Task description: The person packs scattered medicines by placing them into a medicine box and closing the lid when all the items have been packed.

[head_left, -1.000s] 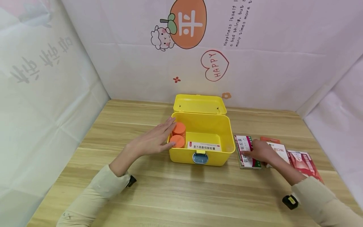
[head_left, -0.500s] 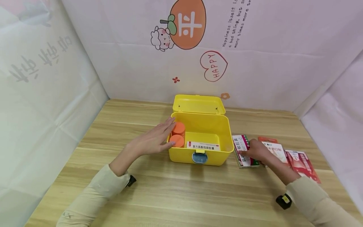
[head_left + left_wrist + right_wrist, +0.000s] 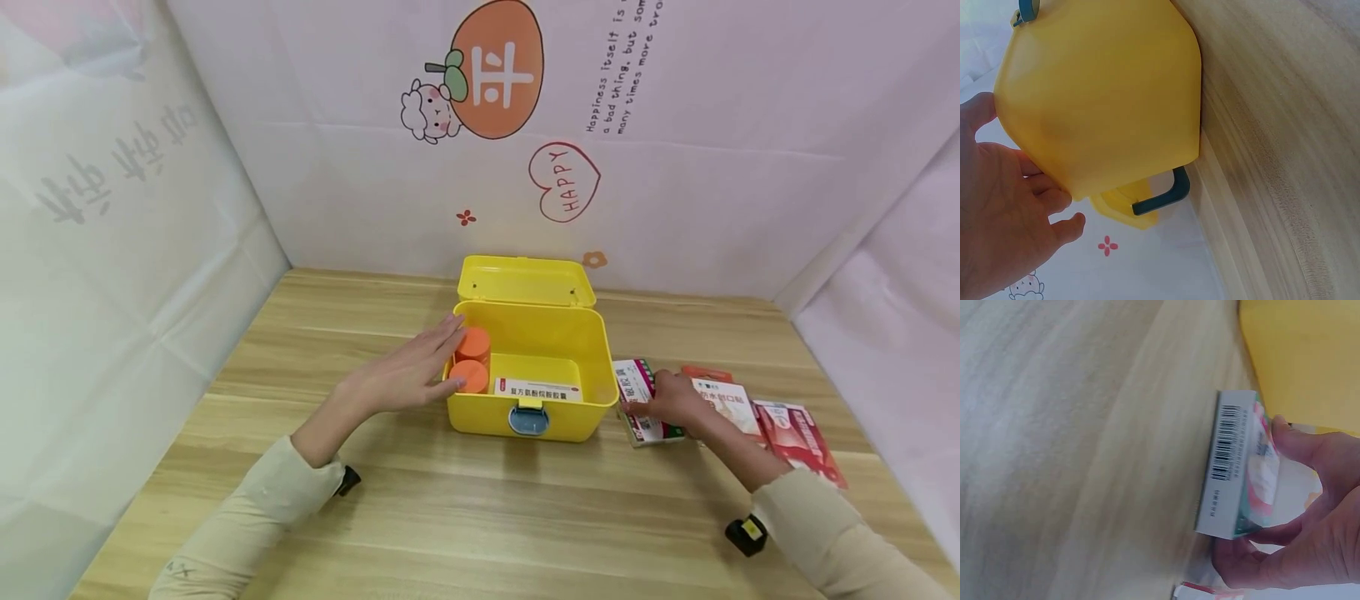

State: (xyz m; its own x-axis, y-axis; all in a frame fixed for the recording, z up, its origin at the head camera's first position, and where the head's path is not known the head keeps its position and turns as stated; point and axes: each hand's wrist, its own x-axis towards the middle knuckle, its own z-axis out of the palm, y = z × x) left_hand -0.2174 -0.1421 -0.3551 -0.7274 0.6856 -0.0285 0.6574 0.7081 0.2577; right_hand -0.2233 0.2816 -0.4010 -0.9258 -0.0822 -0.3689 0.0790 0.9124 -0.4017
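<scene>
Head view: left hand point(image 3: 408, 375) lies flat, fingers straight, against the left wall of the open yellow box point(image 3: 551, 421) on the bench point(image 3: 465, 517). Two orange caps point(image 3: 471, 375) and a white carton point(image 3: 537, 389) sit inside. Right hand point(image 3: 670, 400) pinches the green-pink medicine box point(image 3: 633, 390) just right of the yellow box, beside more packets point(image 3: 797, 433).

Left wrist view: left hand point(image 3: 1004, 212) open, fingers touching the yellow box point(image 3: 1104, 94).

Right wrist view: right hand point(image 3: 1291, 537) grips the medicine box point(image 3: 1232, 465), its lower corner on the bench.
</scene>
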